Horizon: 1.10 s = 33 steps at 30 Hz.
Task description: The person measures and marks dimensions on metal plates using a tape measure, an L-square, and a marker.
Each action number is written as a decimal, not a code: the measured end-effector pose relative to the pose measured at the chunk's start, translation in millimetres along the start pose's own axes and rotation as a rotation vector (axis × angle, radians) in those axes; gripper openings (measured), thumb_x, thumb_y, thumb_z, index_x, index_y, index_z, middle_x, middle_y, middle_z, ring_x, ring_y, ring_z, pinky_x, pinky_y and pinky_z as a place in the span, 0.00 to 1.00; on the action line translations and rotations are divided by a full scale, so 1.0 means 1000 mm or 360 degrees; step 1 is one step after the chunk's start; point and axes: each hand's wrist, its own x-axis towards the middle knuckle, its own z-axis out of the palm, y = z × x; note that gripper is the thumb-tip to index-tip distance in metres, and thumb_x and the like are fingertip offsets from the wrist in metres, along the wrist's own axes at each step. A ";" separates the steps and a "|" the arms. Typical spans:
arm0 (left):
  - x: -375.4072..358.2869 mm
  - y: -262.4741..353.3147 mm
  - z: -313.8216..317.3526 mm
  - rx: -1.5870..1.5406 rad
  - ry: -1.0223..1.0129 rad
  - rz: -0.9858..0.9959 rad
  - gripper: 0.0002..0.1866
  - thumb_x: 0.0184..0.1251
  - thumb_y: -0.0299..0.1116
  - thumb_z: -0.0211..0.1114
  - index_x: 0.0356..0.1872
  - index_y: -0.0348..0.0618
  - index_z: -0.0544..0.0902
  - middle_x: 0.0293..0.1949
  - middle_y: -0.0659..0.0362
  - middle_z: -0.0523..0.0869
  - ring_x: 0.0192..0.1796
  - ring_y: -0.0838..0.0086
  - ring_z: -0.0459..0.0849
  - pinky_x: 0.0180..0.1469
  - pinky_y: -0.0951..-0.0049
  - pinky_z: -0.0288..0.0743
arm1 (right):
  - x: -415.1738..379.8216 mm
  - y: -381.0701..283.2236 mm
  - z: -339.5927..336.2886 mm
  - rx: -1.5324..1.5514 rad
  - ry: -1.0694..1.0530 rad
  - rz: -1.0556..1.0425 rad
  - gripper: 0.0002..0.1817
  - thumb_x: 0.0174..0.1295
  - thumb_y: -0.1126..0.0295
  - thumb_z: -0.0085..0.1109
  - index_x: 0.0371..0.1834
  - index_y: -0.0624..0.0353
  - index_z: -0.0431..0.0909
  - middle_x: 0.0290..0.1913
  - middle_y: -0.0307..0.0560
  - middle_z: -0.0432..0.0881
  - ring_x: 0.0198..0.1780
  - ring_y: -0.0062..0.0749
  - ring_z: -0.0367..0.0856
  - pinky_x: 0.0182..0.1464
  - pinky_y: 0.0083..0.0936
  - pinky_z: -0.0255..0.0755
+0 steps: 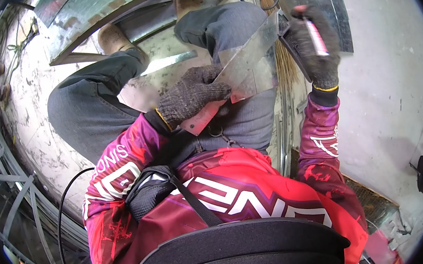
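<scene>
A thin, pale sheet-metal piece (245, 60) with a corner cut-out lies slantwise over my lap. My left hand (190, 96), in a dark knit glove, is closed around its lower part, thumb on top. My right hand (318, 45), gloved alike and somewhat blurred, is wrapped round a hand tool (318, 37) with a red-and-white grip. A dark, straight arm of that tool slants beside the palm. Its dark head sits right at the upper end of the sheet metal. I cannot tell the tool's exact kind.
A metal-topped bench (103, 12) stands in front of my feet. A straw broom (285, 64) lies beside my right leg, near a dark sheet (319, 4). Long metal strips (8, 161) are stacked at left, where another person's feet (2, 96) show. A black cable (61, 212) curves past my left side.
</scene>
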 end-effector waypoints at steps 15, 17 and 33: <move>0.001 -0.005 -0.001 0.0072 0.0034 0.0135 0.11 0.72 0.34 0.67 0.44 0.35 0.84 0.34 0.58 0.87 0.34 0.75 0.85 0.38 0.73 0.80 | 0.035 -0.060 0.018 0.0853 -0.1085 0.0003 0.22 0.56 0.66 0.80 0.53 0.59 0.85 0.45 0.45 0.86 0.48 0.35 0.86 0.54 0.34 0.80; 0.000 -0.004 -0.001 0.0117 0.0032 0.0133 0.11 0.72 0.33 0.67 0.45 0.35 0.84 0.35 0.58 0.87 0.34 0.75 0.85 0.38 0.72 0.80 | 0.035 -0.059 0.022 0.0812 -0.1053 -0.0068 0.21 0.57 0.62 0.79 0.51 0.57 0.86 0.46 0.46 0.87 0.49 0.40 0.86 0.52 0.36 0.80; 0.000 -0.004 -0.003 0.0087 0.0005 0.0077 0.10 0.71 0.31 0.66 0.46 0.34 0.83 0.33 0.58 0.87 0.33 0.75 0.86 0.37 0.73 0.81 | 0.039 -0.064 0.025 0.0334 -0.0954 -0.0635 0.13 0.62 0.56 0.67 0.45 0.49 0.87 0.45 0.48 0.84 0.46 0.49 0.83 0.49 0.42 0.77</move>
